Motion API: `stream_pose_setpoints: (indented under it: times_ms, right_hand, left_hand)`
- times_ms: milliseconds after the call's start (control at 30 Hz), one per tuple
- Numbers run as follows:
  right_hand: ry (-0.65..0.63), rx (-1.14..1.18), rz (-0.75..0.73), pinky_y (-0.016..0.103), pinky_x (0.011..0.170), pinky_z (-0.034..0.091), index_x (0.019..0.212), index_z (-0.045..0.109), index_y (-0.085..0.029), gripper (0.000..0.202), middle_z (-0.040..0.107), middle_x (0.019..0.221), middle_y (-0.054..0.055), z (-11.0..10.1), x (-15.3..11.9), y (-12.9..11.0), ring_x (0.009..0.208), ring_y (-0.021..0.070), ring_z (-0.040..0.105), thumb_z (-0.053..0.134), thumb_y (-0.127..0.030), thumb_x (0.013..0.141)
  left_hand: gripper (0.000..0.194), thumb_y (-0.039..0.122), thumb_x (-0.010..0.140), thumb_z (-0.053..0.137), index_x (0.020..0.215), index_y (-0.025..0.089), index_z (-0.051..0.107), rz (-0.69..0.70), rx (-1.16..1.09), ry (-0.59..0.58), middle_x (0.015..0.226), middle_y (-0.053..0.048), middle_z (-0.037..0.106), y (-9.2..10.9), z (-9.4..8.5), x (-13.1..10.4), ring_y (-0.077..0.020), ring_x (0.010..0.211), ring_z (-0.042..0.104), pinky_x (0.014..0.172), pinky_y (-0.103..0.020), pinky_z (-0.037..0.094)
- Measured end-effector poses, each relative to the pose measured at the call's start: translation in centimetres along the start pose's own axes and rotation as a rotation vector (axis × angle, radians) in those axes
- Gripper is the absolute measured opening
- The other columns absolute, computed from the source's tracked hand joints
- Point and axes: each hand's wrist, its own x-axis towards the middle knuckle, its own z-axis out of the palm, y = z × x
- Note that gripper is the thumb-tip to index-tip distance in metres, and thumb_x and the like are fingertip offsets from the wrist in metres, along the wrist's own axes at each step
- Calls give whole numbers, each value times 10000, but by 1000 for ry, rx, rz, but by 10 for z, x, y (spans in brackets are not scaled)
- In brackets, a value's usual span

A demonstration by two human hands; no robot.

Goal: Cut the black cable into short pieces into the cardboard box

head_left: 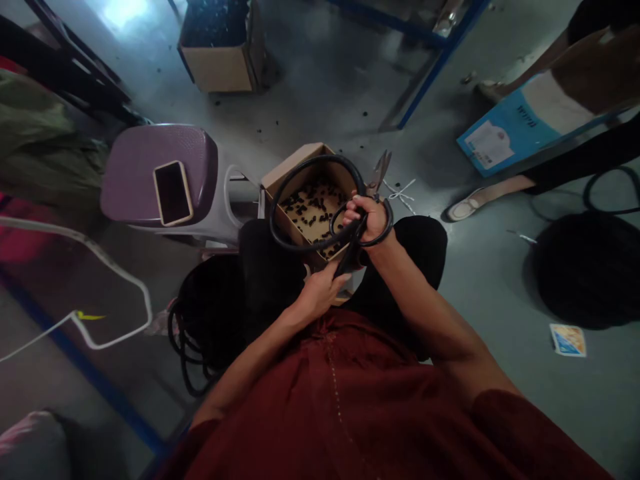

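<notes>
At the centre of the frame, black cord [325, 159], smooth and softly shiny, bent into a wide ring above a tan cardboard box [291, 165] strewn with stubby black pieces [314, 201]. Left hand [321, 288] curled round black strands below the ring; right hand [373, 219] gripping metal scissors [379, 173], narrow blades slightly parted, tips toward upper right. At left, purple plastic stool [133, 173], rounded corners, pebbled seat.

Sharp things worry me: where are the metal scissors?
In the head view, the metal scissors are in the right hand, right of the brown cardboard box.
</notes>
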Motion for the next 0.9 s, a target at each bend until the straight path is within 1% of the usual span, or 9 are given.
stream_pose_setpoints:
  times_ms: [167,300,400,500,567,633,700,800,900]
  right_hand:
    - [1,16,-81,166,356,405,724,409,-216,193,421,540,-82,-14,14,-52,364,30,370,584,-264,788]
    - [27,-1,-131,167,356,407,755,451,-222,141,415,535,-81,-19,16,-77,367,32,379,560,-289,814]
    - [23,10,-177,164,361,409,751,452,-222,152,398,523,-88,-18,13,-80,360,26,378,578,-292,800]
    - [4,18,-185,160,351,395,727,426,-213,190,402,521,-94,-14,11,-65,347,19,349,604,-265,767]
    - [2,15,-167,147,334,361,730,421,-209,186,402,518,-98,-10,11,-46,342,16,322,606,-231,746]
    - [44,33,-165,133,325,324,749,430,-209,170,389,504,-104,-5,9,-20,343,16,305,597,-187,725]
    - [98,69,-146,129,335,317,738,418,-205,178,381,497,-106,1,6,6,354,19,308,587,-159,709]
    - [176,126,-57,128,346,314,741,422,-201,153,375,492,-108,8,0,37,357,21,298,563,-149,716]
    - [200,197,23,126,357,316,766,445,-195,115,372,493,-106,11,-6,48,357,19,295,526,-122,729]
  left_hand:
    - [197,396,846,485,897,228,574,-336,190,-94,794,-45,659,-77,-21,-82,-203,742,631,640,-251,402]
    - [244,456,816,501,745,222,485,-691,460,83,600,-12,552,-151,-60,-161,-210,625,596,566,-241,339]
    - [244,436,815,486,721,211,466,-733,561,143,683,-49,582,-196,-79,-198,-241,749,616,621,-259,377]
    - [130,314,746,563,729,200,504,-778,533,34,772,-78,632,-219,-86,-208,-267,847,617,713,-302,417]
    - [85,201,707,566,789,197,545,-755,543,-35,868,-92,657,-216,-88,-197,-279,915,610,776,-339,426]
    - [233,124,721,512,936,190,576,-607,598,-35,1009,-120,649,-194,-88,-174,-279,1007,587,856,-368,413]
    - [324,143,809,431,1110,163,550,-381,605,19,1119,-148,617,-156,-85,-140,-257,1060,566,919,-363,395]
    - [418,331,867,440,1211,101,501,-199,641,251,1151,-197,588,-89,-69,-85,-294,1117,523,961,-427,376]
    - [538,374,859,478,1321,109,397,11,534,226,1289,-174,514,-35,-39,-44,-266,1199,468,1005,-406,365]
